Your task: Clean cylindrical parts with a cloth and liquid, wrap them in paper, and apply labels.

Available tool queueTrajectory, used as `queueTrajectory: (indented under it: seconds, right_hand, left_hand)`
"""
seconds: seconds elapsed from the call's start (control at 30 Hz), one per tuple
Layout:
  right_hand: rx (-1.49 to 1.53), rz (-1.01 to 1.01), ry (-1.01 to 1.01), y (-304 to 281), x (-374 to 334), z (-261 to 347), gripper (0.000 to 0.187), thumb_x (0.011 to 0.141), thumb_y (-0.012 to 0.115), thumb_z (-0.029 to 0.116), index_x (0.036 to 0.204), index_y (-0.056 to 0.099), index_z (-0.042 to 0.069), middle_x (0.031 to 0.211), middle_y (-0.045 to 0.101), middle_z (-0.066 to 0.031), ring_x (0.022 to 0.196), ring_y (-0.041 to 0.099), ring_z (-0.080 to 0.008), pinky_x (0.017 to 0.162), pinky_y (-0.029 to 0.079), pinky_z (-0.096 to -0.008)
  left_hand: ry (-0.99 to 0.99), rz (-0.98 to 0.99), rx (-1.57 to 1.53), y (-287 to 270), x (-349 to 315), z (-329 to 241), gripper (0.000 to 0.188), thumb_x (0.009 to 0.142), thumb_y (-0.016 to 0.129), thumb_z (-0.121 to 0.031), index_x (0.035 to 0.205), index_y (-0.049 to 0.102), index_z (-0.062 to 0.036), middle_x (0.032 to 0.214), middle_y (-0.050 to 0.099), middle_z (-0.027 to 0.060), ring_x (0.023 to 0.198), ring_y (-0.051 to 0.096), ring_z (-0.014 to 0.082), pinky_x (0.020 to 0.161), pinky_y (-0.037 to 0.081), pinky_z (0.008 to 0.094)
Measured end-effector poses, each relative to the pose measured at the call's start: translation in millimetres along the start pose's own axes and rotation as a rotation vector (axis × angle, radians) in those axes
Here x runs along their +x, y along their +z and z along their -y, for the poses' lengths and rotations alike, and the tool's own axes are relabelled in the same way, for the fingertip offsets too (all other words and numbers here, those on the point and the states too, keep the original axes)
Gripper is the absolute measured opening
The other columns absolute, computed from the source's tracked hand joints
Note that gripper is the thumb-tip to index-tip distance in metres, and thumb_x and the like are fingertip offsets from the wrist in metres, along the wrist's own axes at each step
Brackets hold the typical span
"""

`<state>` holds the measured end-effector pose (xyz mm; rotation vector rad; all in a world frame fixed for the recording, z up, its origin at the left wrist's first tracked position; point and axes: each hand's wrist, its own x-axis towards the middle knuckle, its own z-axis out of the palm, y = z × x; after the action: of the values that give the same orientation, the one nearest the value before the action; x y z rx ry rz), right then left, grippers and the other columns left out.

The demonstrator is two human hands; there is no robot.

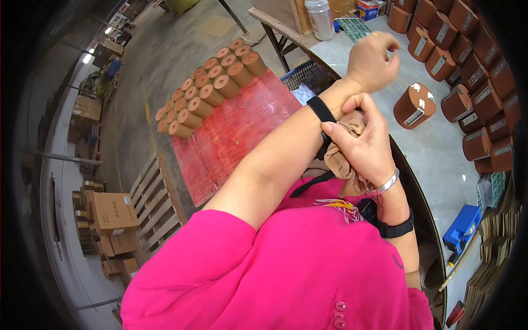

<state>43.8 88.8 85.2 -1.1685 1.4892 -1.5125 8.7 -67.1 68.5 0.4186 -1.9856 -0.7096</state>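
My left arm reaches across to the upper right, a black strap (321, 110) around the forearm below the wrist. Loosely curled, my left hand (373, 61) hangs over the grey tabletop with nothing visible in it; a yellow ring is on one finger. My right hand (367, 144) is closed on a crumpled tan cloth (342, 162), its thumb and forefinger pressed to the left wrist beside the strap. The cloth's exact kind cannot be made out. A silver bangle (386, 182) and another black strap (397, 227) are on my right arm.
Several reddish-brown cylinders (415, 105) with metal plates stand on the grey table (379, 118). A blue tool (462, 226) and stacked brown sheets (498, 242) lie nearer. At left, cored brown rolls (225, 85) sit on a red sheet (236, 135), near a wooden pallet (157, 201) and cartons (114, 212).
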Motion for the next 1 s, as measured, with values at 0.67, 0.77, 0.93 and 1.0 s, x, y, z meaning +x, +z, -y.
queueTrajectory:
  seconds: [0.67, 0.77, 0.93, 1.0]
  right_hand:
    - [0.066, 0.028, 0.031, -43.7, -29.7, -30.8, 0.053, 0.082, 0.076, 0.017, 0.125, 0.051, -0.002, 0.097, 0.068, -0.0083, 0.087, 0.064, -0.0128, 0.078, 0.052, -0.0288]
    - [0.026, -0.021, -0.122, -26.2, -23.6, -35.9, 0.049, 0.081, 0.078, 0.016, 0.120, 0.053, -0.001, 0.091, 0.069, -0.0095, 0.082, 0.065, -0.0122, 0.075, 0.052, -0.0279]
    - [0.015, -0.164, -0.060, -6.8, -14.7, -28.7, 0.033, 0.084, 0.077, 0.020, 0.100, 0.058, -0.001, 0.074, 0.067, -0.0071, 0.069, 0.063, -0.0119, 0.065, 0.050, -0.0299]
    - [0.009, -0.180, -0.046, -5.7, -14.7, -29.0, 0.033, 0.085, 0.077, 0.022, 0.098, 0.059, -0.002, 0.074, 0.067, -0.0074, 0.067, 0.061, -0.0118, 0.064, 0.050, -0.0290]
  left_hand:
    - [-1.223, -0.251, -1.790, -24.7, 24.5, 36.2, 0.010, 0.089, 0.053, -0.011, 0.097, 0.056, -0.0056, 0.095, 0.061, 0.0025, 0.077, 0.056, 0.0140, 0.072, 0.044, 0.0308]
    - [-1.132, -0.300, -1.760, -20.5, 30.2, 29.2, 0.011, 0.089, 0.053, -0.012, 0.098, 0.055, -0.0058, 0.094, 0.061, 0.0022, 0.076, 0.055, 0.0136, 0.072, 0.043, 0.0305]
    - [-0.953, -0.447, -1.584, -13.4, 35.8, 10.1, 0.013, 0.088, 0.058, -0.015, 0.097, 0.056, -0.0057, 0.089, 0.061, 0.0024, 0.074, 0.056, 0.0130, 0.069, 0.043, 0.0285]
    - [-0.520, -0.445, -0.813, -11.3, 37.7, 6.6, 0.014, 0.087, 0.062, -0.015, 0.097, 0.058, -0.0053, 0.084, 0.063, 0.0028, 0.070, 0.057, 0.0134, 0.066, 0.044, 0.0265]
